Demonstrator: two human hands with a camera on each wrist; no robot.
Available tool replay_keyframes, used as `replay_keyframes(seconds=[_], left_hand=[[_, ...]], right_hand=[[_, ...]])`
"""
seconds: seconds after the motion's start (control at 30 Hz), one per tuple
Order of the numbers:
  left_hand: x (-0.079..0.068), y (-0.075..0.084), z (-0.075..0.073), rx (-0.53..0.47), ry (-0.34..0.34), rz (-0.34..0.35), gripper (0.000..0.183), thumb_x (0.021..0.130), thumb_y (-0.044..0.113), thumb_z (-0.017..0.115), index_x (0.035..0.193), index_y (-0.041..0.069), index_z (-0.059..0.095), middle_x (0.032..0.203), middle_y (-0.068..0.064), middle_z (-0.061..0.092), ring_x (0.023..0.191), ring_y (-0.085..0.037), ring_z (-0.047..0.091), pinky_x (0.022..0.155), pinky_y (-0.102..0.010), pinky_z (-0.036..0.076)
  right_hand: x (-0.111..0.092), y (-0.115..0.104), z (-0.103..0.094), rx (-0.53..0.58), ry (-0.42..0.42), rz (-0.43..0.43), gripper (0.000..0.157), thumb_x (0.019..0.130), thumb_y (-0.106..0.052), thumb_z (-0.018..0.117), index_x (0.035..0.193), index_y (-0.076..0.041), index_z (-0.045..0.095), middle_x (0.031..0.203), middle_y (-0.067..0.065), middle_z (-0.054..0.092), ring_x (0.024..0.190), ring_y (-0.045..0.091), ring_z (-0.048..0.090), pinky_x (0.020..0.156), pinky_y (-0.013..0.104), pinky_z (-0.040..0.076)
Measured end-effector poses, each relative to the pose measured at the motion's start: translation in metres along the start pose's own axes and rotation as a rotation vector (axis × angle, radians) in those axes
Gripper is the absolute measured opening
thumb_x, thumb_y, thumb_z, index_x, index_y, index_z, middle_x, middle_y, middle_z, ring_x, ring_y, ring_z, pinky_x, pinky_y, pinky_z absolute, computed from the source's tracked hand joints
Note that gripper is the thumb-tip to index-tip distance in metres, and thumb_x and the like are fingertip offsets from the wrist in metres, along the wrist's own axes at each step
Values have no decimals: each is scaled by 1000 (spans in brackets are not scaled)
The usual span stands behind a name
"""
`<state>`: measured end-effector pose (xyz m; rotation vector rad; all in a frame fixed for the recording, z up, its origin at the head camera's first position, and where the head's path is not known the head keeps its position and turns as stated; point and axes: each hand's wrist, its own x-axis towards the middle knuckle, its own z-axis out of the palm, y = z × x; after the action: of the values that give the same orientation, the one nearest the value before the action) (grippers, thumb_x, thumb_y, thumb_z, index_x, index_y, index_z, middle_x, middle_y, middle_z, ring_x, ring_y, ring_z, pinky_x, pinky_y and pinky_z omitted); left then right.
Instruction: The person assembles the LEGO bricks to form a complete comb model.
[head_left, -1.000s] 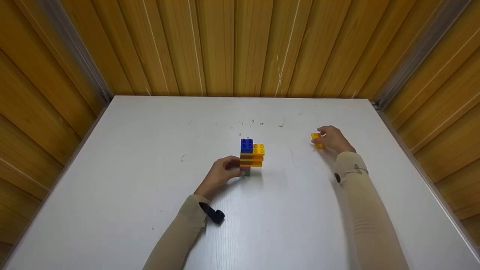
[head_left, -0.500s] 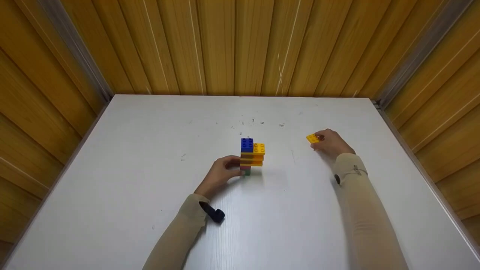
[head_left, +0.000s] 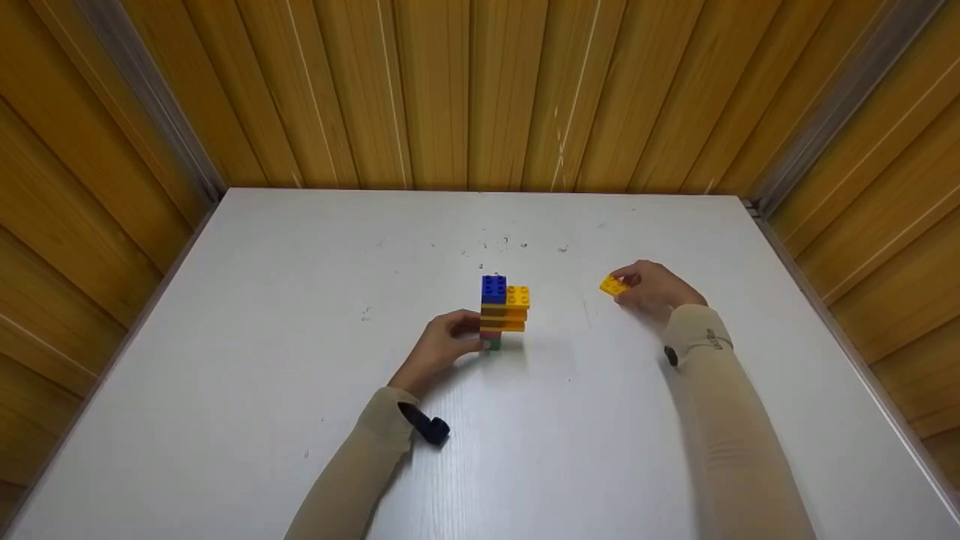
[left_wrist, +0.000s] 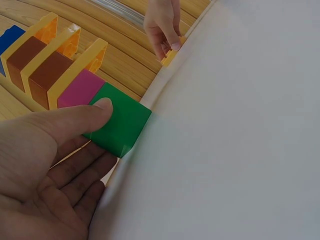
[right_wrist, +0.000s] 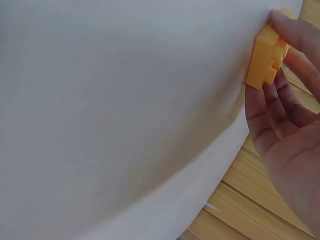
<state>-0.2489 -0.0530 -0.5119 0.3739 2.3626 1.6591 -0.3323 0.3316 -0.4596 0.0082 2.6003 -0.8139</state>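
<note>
A tower of toy building bricks stands upright at the middle of the table in the head view. From the bottom it shows a green brick point(left_wrist: 122, 120), a pink brick point(left_wrist: 80, 89), then yellow plates that jut to the right with brown bricks point(left_wrist: 49, 72) between them, and a blue brick point(head_left: 493, 289) on top. My left hand point(head_left: 439, 349) grips the tower's base, its thumb on the green brick's face and the fingers behind it. Off to the right, my right hand point(head_left: 656, 286) pinches a flat yellow brick point(right_wrist: 265, 55) between thumb and fingers, studs showing.
The white table point(head_left: 262, 300) carries small dark marks toward its far side. Wood-patterned panels point(head_left: 427, 97) wall it in at the back and both sides. A black strap device point(head_left: 427, 426) sits on the left wrist, over the sleeve.
My right hand has drawn the yellow brick leftward and a little nearer, turning it from its earlier angle. The left hand and the tower have stayed in place.
</note>
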Motion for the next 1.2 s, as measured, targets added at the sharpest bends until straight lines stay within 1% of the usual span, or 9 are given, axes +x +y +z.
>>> replay_keyframes(seconds=[0.1,0.2,0.3,0.43,0.6,0.93,1.03,1.2], left_hand=[[1,-1,0,3,3,8,37,82,15,75,118,15,65,117,-2,67,111,-18,61,106,-37,44],[1,-1,0,1,5,1,37,82,14,75,117,15,65,116,-2,67,111,-18,61,106,-36,44],[1,-1,1,-2,3,-6,37,82,13,74,118,15,65,116,-2,67,111,-18,61,106,-36,44],[1,-1,1,-3,3,-10,38,82,13,74,119,13,64,118,-3,67,112,-19,62,105,-36,44],[1,2,1,0,4,-26,39,82,13,75,119,13,64,119,-3,66,112,-19,62,105,-35,45],[2,1,2,9,8,-50,38,82,14,75,118,15,64,118,-1,67,112,-17,62,106,-35,44],[2,1,2,7,8,-43,38,82,14,75,118,15,64,117,-1,67,112,-17,62,107,-36,43],[3,0,2,-3,8,-32,38,81,13,75,118,14,64,117,-1,67,113,-17,61,107,-35,43]], right_hand=[[2,-3,1,-29,-24,-51,55,85,-20,71,137,-13,53,125,15,51,116,31,45,106,53,36],[3,-8,1,-75,-41,-122,56,85,-19,71,137,-9,53,122,16,53,112,31,47,103,51,39],[3,-13,1,-101,-54,-170,57,84,-19,72,136,-7,53,120,17,54,109,30,48,100,49,41],[1,-22,0,-117,-72,-212,54,84,-18,71,135,-9,56,119,16,56,108,29,49,97,45,41],[-1,-31,0,-129,-95,-283,49,87,-15,69,134,-10,57,119,16,56,109,30,50,95,45,42],[-4,-47,0,-173,-110,-348,47,86,-16,70,132,-14,60,118,12,59,109,28,53,94,44,44],[-6,-54,0,-176,-107,-364,48,85,-17,71,131,-14,60,119,12,60,110,29,54,93,45,45],[-11,-68,-2,-173,-107,-379,48,84,-20,73,130,-18,62,118,8,60,110,27,54,92,44,46]])
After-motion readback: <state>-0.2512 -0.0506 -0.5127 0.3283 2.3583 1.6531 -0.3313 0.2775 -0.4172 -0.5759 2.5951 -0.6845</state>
